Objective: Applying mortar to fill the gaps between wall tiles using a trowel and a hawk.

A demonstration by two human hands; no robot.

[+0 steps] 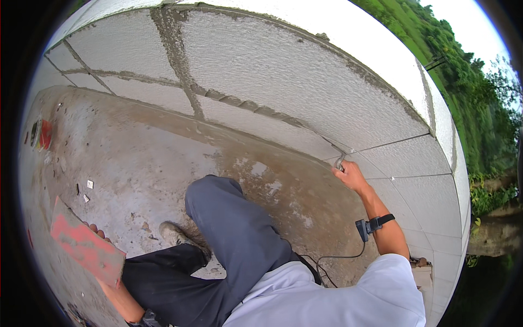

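My right hand [351,176] is closed around the handle of a small metal trowel [340,159]. Its thin blade lies against a joint in the low wall of white rough-faced blocks [305,76]. Grey mortar [239,102] fills the joints left of the trowel, while those to its right show as thin dark lines. Down at the left, my left hand [98,231] grips a flat red board [84,240] smeared with grey mortar. The board covers most of that hand; only some fingertips show past its edge.
My bent knee [218,191] and muddy shoe [177,235] are between my hands on the damp concrete floor [136,158]. A red bucket [43,135] stands far left. Small white chips [90,185] lie nearby. A cable [340,256] runs from my right wrist strap [376,224].
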